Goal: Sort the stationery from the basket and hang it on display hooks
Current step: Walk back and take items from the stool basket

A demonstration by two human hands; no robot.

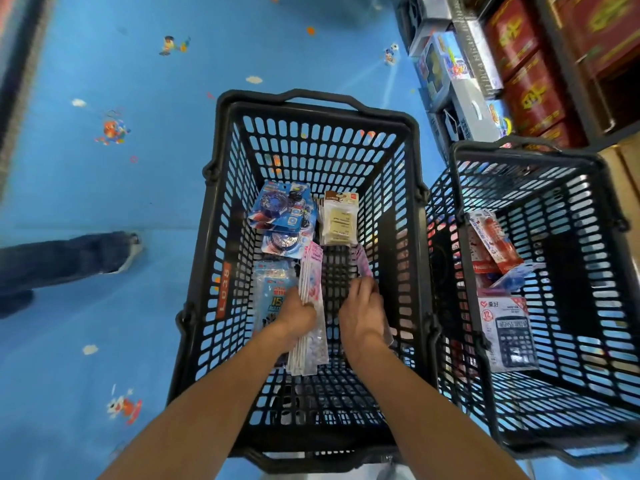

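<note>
Left hand (296, 308) is down inside the black basket (311, 98), fingers curled round a stack of pink packets (308, 355) that runs lengthwise along the basket floor, left of centre. Right hand (362, 310) is just beside it, also in the basket, gripping the near end of another pink-purple packet (362, 263) that sticks out past the fingers towards the far wall. Rest of the stock lies on the basket floor: blue toy packs (282, 209) at far left, beige notes pack (337, 221) beside them, blue ruler pack (272, 292) under the left hand's side. Second basket (519, 147) touches the first on the right, holding a calculator pack (512, 336) and a red pack (495, 240). Blue printed floor (104, 188); boxed goods (457, 64) on shelving at top right; another person's leg (69, 258) at left.
</note>
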